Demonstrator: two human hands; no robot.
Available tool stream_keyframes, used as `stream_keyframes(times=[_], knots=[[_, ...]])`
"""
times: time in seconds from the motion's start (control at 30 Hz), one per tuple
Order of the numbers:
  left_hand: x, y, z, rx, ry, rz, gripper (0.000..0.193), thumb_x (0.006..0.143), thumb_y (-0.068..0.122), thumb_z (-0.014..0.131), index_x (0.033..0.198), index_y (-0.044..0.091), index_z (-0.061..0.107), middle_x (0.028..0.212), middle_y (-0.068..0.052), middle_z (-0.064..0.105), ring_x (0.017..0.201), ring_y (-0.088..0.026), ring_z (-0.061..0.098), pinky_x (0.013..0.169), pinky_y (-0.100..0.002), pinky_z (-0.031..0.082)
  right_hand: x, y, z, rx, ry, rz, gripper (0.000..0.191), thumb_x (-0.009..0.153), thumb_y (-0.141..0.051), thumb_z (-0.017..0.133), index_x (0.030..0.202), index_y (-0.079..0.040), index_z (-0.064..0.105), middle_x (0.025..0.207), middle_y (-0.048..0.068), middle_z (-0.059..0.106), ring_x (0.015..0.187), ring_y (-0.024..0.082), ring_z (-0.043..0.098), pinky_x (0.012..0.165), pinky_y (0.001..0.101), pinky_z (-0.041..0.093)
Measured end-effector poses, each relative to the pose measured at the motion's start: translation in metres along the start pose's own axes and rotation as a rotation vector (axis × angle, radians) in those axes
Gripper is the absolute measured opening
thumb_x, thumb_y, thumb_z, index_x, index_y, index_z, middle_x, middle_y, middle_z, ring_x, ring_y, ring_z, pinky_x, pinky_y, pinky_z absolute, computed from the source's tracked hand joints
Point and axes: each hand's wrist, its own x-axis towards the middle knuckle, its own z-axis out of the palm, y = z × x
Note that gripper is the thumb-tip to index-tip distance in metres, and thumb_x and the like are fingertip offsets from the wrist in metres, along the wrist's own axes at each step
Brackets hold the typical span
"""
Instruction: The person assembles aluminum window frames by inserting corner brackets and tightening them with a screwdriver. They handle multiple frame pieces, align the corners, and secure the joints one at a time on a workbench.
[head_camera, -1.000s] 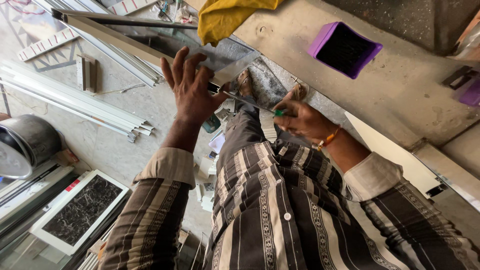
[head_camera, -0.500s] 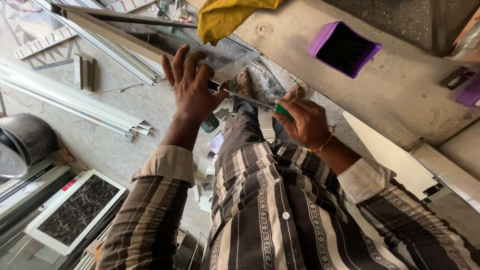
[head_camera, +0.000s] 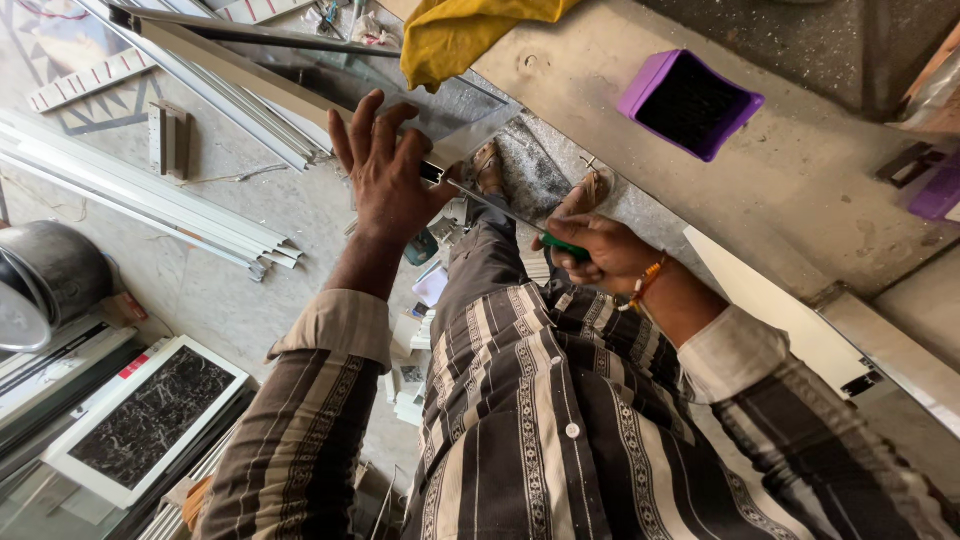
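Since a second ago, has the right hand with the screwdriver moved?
Yes, slightly. The right hand on the green-handled screwdriver has pulled back from the purple box, toward the person's body; the left hand stays put.

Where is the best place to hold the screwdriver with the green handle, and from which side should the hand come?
Grip the screwdriver by its green handle, the thick end nearest the body, where the right hand holds it now. Come from the handle's rear, since the thin shaft points away toward the metal frame bar under the left hand.
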Motion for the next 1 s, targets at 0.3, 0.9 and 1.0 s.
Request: stream_keyframes(times=[0.3, 0.9, 1.0], knots=[[-0.001, 0.0, -0.002, 0.003, -0.005, 0.008, 0.044, 0.075, 0.038, 0.097, 0.092, 0.013, 0.065, 0.141, -0.008, 0.057, 0.152, -0.036, 0.029, 0.125, -0.067, 0.0, 0.004, 0.001, 0.011, -0.972, 0.314, -0.568, 0.027, 0.107, -0.033, 0.066, 0.115, -0.008, 0.072, 0.083, -0.002, 0.069, 0.061, 0.002, 0.058, 0.052, 0.0179, 0.047], [0.004, 0.005, -0.006, -0.024, -0.031, -0.015, 0.045, 0.063, 0.032, 0.095, 0.091, 0.012, 0.065, 0.14, -0.008, 0.059, 0.151, -0.037, 0.032, 0.125, -0.067, 0.002, -0.001, -0.001, 0.019, -1.43, 0.384, -0.957, 0.035, 0.115, -0.042, 0.061, 0.117, -0.007, 0.06, 0.092, 0.0, 0.068, 0.073, 0.008, 0.063, 0.067, 0.0216, 0.055], [0.005, 0.003, -0.005, 0.001, -0.019, -0.016, 0.042, 0.062, 0.028, 0.093, 0.09, 0.013, 0.066, 0.14, -0.008, 0.059, 0.152, -0.036, 0.032, 0.126, -0.066, 0.002, -0.003, 0.0, 0.019, -1.121, 0.394, -0.767, 0.033, 0.116, -0.038, 0.059, 0.124, -0.006, 0.062, 0.085, 0.002, 0.066, 0.067, 0.008, 0.061, 0.061, 0.0222, 0.05]])
